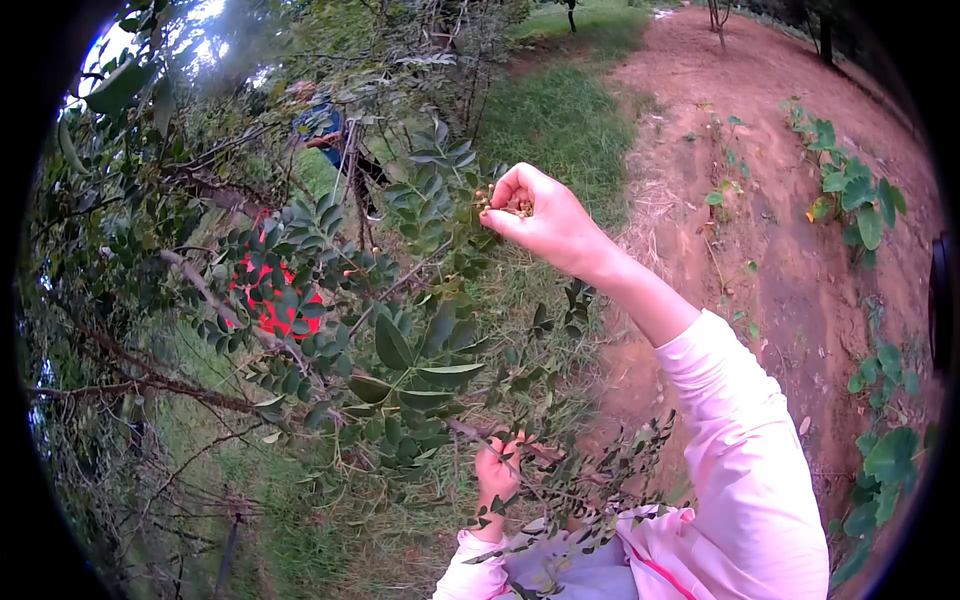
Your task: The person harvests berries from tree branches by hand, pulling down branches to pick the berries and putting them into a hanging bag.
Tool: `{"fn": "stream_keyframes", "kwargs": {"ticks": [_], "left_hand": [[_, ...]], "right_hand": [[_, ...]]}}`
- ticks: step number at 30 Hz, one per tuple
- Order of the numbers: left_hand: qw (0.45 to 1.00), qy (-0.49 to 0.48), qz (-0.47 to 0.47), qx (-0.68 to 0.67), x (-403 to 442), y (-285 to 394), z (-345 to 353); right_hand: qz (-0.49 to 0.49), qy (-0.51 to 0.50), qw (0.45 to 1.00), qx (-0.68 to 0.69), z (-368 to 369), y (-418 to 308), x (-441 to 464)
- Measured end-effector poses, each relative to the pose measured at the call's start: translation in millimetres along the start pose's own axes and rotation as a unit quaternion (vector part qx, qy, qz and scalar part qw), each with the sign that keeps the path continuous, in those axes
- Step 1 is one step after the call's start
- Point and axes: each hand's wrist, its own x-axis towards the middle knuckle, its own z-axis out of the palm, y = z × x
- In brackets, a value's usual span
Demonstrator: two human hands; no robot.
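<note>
My right hand (550, 222) is raised beside the outer leaves of a shrub-like tree. Its thumb and fingers are closed in a pinch on a cluster of small brownish berries (524, 208), some of which show between the fingers. Lower down, my left hand (497, 472) is wrapped round a thin leafy branch (470, 432), close to my body and partly covered by twigs. Between the hands spread green leaflets (394, 342) on several stems.
Something bright red (275, 300) shows through the leaves on the left. Thicker bare branches (205, 287) cross there. Farther back, a person in blue (320, 125) stands among the trees. On the right, broad-leaved plants (855, 190) grow along a reddish dirt strip (690, 200).
</note>
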Motion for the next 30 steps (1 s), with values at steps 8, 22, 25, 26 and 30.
{"fn": "stream_keyframes", "kwargs": {"ticks": [8, 22, 25, 26, 30], "left_hand": [[0.999, -0.034, -0.005, -0.031, -5.1, 1.8, -1.2], [1.0, -0.001, 0.004, 0.001, -7.9, -10.8, -5.1], [1.0, 0.015, 0.0, -0.006, -10.9, -1.1, -2.9], [1.0, 0.011, 0.001, 0.0, -10.7, 2.4, -3.9], [1.0, -0.014, 0.0, -0.003, -5.8, 23.6, 4.7]], "right_hand": [[0.012, -0.013, 0.996, -0.083, 6.0, -18.2, 1.9], [0.136, 0.184, 0.971, 0.065, -58.0, 31.4, -6.0], [0.188, 0.109, 0.887, 0.407, -87.5, 43.9, -24.0], [0.181, 0.083, 0.841, 0.503, -90.1, 46.7, -30.6], [0.231, 0.026, 0.784, 0.575, -71.2, 48.3, -40.4]]}}
